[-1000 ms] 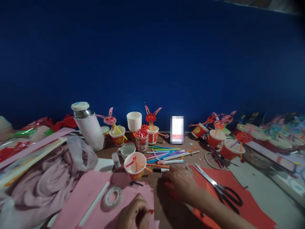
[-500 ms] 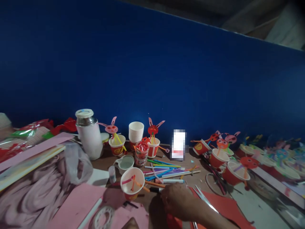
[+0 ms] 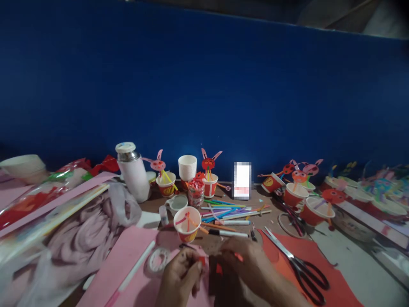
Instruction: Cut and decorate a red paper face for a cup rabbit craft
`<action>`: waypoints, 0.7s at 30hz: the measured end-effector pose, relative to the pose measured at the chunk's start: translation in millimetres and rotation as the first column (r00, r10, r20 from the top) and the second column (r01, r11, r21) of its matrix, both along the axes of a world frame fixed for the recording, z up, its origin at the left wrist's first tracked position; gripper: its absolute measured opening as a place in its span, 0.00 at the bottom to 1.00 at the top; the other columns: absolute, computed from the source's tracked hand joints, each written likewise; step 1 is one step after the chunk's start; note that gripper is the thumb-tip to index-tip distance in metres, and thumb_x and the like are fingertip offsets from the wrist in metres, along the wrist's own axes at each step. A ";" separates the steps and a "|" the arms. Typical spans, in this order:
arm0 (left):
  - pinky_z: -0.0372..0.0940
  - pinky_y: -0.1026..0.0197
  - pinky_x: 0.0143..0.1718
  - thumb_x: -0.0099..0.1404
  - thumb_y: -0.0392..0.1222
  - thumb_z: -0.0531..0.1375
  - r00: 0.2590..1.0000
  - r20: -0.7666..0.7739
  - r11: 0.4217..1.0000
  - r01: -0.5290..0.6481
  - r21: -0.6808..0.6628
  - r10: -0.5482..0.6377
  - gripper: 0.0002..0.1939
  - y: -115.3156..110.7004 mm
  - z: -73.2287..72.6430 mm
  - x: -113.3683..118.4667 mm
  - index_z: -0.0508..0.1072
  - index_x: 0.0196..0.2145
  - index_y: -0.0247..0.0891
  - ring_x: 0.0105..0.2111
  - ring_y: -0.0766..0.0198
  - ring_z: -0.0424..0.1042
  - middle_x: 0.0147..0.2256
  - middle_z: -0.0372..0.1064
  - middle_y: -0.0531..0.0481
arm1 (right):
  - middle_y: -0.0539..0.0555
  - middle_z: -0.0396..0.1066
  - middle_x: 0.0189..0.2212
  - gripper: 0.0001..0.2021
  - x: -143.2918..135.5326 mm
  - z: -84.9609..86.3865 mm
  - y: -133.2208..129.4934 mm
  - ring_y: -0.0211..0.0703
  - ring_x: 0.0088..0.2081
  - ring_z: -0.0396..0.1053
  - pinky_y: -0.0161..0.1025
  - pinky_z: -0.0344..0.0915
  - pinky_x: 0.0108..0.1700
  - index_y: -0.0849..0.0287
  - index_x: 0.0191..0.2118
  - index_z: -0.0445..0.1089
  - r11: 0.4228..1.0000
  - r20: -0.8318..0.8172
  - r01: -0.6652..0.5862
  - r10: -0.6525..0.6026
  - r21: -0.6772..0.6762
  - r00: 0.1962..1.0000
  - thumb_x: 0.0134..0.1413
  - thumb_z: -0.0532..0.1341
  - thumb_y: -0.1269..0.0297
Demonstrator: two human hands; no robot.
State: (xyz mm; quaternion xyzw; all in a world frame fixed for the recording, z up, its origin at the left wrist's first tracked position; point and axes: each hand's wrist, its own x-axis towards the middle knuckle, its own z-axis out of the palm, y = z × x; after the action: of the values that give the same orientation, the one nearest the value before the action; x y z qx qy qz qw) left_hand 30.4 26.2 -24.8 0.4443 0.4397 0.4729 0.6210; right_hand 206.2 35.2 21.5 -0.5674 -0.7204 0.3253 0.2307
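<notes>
At the bottom centre, my left hand (image 3: 182, 273) has its thumb and fingers pinched round a small red piece (image 3: 202, 260). My right hand (image 3: 244, 260) is just to the right, its fingers curled and partly hidden, with a bit of red showing by them. Another red scrap (image 3: 219, 269) lies between the hands. Beyond them stands a paper cup (image 3: 187, 225) with coloured strips inside. A black marker (image 3: 228, 233) lies past my right hand. Open-bladed scissors (image 3: 295, 262) rest on red paper (image 3: 338, 273). A tape roll (image 3: 159, 260) is on pink paper left of my left hand.
Coloured sticks (image 3: 226, 213) lie mid-table. Behind them are a white flask (image 3: 134, 177), stacked cups (image 3: 187, 167) and a blurred bright screen (image 3: 242, 181). Decorated cups (image 3: 295, 194) line the right. Pale cloth (image 3: 86, 251) and plastic packets fill the left.
My left hand has come up into view with the red piece. My right hand has drawn back from the marker, uncovering it and the scissors. The view has shifted.
</notes>
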 end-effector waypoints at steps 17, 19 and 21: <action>0.50 0.68 0.17 0.53 0.51 0.61 0.967 0.135 0.945 0.243 -0.217 -0.217 0.16 -17.0 21.0 20.1 0.63 0.24 0.35 0.14 0.76 0.56 0.20 0.63 0.56 | 0.43 0.56 0.16 0.15 8.0 -15.1 -7.8 0.31 0.19 0.50 0.31 0.49 0.24 0.59 0.21 0.60 0.919 -0.590 -0.067 -0.193 -0.389 0.784 0.41 0.61 0.53; 0.50 0.68 0.18 0.55 0.52 0.60 0.973 0.051 0.956 0.229 -0.186 -0.223 0.17 -17.1 20.7 19.6 0.62 0.22 0.35 0.15 0.75 0.56 0.20 0.63 0.55 | 0.43 0.55 0.16 0.15 10.6 -17.1 -5.3 0.30 0.19 0.49 0.31 0.48 0.24 0.59 0.21 0.59 0.910 -0.598 -0.060 -0.218 -0.410 0.771 0.40 0.61 0.53; 0.51 0.67 0.20 0.59 0.53 0.55 0.965 -0.061 0.957 0.244 -0.158 -0.256 0.18 -16.6 18.1 19.1 0.63 0.21 0.36 0.15 0.73 0.57 0.17 0.61 0.55 | 0.43 0.55 0.16 0.14 11.4 -19.4 -4.6 0.30 0.19 0.49 0.31 0.48 0.24 0.59 0.21 0.59 0.904 -0.596 -0.061 -0.227 -0.424 0.770 0.40 0.60 0.54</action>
State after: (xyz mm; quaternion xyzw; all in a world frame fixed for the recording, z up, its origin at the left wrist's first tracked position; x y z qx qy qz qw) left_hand 49.5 9.5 -6.6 0.4672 0.4389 0.3381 0.6890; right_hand 217.6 30.6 2.2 -0.4927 -0.4869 0.6326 0.3462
